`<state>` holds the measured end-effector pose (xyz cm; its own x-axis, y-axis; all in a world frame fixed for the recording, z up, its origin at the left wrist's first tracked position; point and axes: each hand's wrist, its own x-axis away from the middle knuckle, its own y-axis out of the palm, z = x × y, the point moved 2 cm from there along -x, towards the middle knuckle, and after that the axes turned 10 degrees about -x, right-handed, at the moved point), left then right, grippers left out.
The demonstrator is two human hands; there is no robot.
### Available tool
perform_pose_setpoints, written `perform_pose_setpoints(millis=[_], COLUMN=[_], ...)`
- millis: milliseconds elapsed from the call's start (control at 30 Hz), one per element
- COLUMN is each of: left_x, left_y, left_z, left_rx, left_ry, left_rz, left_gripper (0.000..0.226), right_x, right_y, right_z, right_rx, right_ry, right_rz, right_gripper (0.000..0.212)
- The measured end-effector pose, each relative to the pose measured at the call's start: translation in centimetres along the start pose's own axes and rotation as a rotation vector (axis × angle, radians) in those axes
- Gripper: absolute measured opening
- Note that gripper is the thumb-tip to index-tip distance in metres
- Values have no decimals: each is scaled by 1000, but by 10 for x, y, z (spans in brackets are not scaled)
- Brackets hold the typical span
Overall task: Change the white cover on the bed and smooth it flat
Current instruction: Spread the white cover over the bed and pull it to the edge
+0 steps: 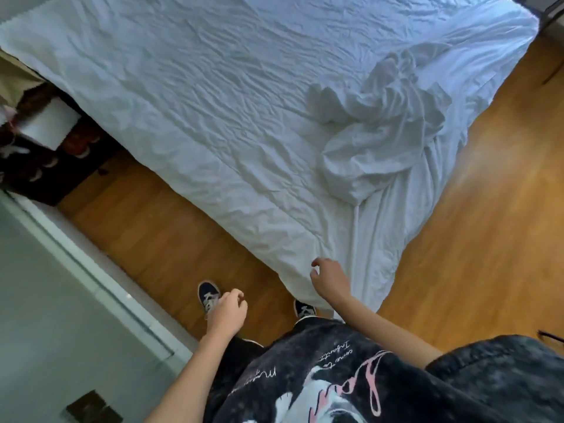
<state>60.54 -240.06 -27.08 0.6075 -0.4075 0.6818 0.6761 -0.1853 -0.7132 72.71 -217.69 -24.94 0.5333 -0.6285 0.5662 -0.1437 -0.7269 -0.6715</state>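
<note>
Head view. The bed [213, 102] fills the upper frame, its near corner pointing at the person. A white cover [189, 96] lies spread over it, creased all over, its edge hanging down the near side and corner. A second white bundle [378, 129] sits crumpled on the cover near the right edge (whether it is the old cover or the fresh one cannot be told).

The right hand [328, 277] is at the near corner, fingers loosely curled, thumb and forefinger apart; it is just beside the hanging edge and appears to hold nothing, though contact with the cloth cannot be ruled out. The left hand [227, 309] hangs over the floor [146, 227], well apart from the bed, fingers loosely curled and holding nothing.

Handling, as judged: the cover is thin, soft and light, with no stiffness; it will bunch and drag rather than slide as one piece. Best hold is a pinch at the corner or along the hem, one hand at each of two corners, then a pull outward to draw the creases flat.

Containers: none in use. Dark, blurred clutter [45, 154] lies at the left beyond the bed; its contents cannot be made out.
</note>
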Motion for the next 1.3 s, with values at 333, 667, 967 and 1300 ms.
perform_pose_setpoints(millis=[333,667,967,1300], left_x=[-111,-192,-309,-397], left_y=[-126,-161,-101,-11], left_z=[-50,33,211,356], left_rx=[-461,-716,-669,-777], left_ry=[377,605,991,1475], left_rz=[-102,-172,74,489], left_gripper=[33,35,47,80], right_x=[-22,-74,-217,-326], right_y=[65,78,33,27], right_z=[-95,-64,31,112], right_rx=[-260,-593,-546,-463], right_ry=[258,560,658,604], right_rz=[-58,33,725,1057], right_gripper=[39,38,42,53])
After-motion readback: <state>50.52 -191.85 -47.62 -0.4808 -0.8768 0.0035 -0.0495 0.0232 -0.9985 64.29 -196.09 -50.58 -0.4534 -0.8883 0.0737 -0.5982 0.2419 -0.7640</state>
